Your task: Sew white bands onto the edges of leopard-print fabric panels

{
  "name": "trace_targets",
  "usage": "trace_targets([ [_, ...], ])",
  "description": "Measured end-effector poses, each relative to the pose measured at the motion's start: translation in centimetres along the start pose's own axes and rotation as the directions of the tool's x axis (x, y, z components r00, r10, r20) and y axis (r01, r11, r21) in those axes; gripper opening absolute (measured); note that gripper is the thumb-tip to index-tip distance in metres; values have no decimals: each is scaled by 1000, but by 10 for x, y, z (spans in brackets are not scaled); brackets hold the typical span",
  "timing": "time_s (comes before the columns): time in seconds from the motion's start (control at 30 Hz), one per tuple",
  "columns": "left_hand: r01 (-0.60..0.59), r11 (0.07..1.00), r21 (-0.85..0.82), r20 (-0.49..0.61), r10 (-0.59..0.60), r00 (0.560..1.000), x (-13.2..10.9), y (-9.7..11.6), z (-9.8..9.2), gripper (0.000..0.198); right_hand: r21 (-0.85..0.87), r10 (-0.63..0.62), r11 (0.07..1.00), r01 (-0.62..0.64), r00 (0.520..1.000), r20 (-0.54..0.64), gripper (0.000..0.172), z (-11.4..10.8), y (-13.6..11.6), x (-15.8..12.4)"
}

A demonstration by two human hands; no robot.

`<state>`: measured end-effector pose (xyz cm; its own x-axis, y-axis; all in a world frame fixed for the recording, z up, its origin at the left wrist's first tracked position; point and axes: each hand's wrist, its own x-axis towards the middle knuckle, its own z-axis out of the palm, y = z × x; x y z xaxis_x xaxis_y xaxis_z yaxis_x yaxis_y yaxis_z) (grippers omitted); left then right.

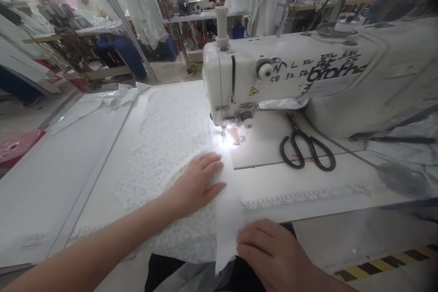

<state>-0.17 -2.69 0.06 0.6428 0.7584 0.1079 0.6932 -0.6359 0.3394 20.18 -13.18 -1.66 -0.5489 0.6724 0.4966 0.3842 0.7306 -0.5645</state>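
Observation:
A pale patterned fabric [171,137] lies on the sewing table, with a plain white fabric strip [227,200] along its right edge. The strip runs up under the lit needle area of a white sewing machine [260,68]. My left hand [196,182] rests flat on the patterned fabric just below the needle, fingers stretched out, thumb on the strip. At the table's front edge, my right hand [270,251] has its fingers curled together at the strip's lower right edge; its fingertips are partly hidden. Black-handled scissors [308,148] lie right of the needle.
A printed ruler scale [290,200] runs along the table's front right. Fabric scraps [112,100] lie at the far left, and bunched cloth [407,141] at the right. A pink container [20,146] stands left of the table. Other people sit at machines behind.

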Motion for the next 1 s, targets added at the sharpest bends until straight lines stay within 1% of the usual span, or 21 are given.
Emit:
trace_targets([
  [0.1, -62, 998, 10, 16, 62, 998, 12, -13, -7, 34, -1, 23, 1000, -23, 1000, 12, 25, -2, 9, 15],
  [0.17, -84, 996, 21, 18, 83, 996, 16, -15, -9, 32, -23, 34, 999, -34, 999, 21, 25, -3, 15, 25],
  [0.27, -31, 1000, 1, 2, 31, 1000, 13, -10, -4, 25, -43, 47, 998, -45, 998, 43, 27, -5, 24, 37],
  [0.33, 11, 999, -45, -14, -12, 1000, 9, -6, 0, 27, -48, 43, 998, -41, 999, 34, 27, -6, 31, 43],
  [0.4, 18, 997, -79, -32, -20, 999, 8, -8, 3, 30, -51, 41, 998, -40, 999, 34, 27, -8, 38, 49],
  [0.5, 6, 997, -83, -51, -11, 999, 15, -21, 2, 33, -52, 43, 998, -41, 999, 33, 25, -10, 49, 57],
  [0.63, -35, 997, -65, -24, 34, 999, 32, -42, -5, 34, -94, 32, 995, -29, 999, 27, 25, -11, 63, 69],
  [0.83, -73, 997, -36, -55, 71, 996, 52, -60, -13, 36, -170, 42, 985, -32, 998, 55, 26, -11, 80, 87],
  [1.0, -50, 999, 3, -102, 50, 994, 68, -77, -15, 28, -187, 64, 981, -54, 997, 48, 30, -11, 96, 102],
])
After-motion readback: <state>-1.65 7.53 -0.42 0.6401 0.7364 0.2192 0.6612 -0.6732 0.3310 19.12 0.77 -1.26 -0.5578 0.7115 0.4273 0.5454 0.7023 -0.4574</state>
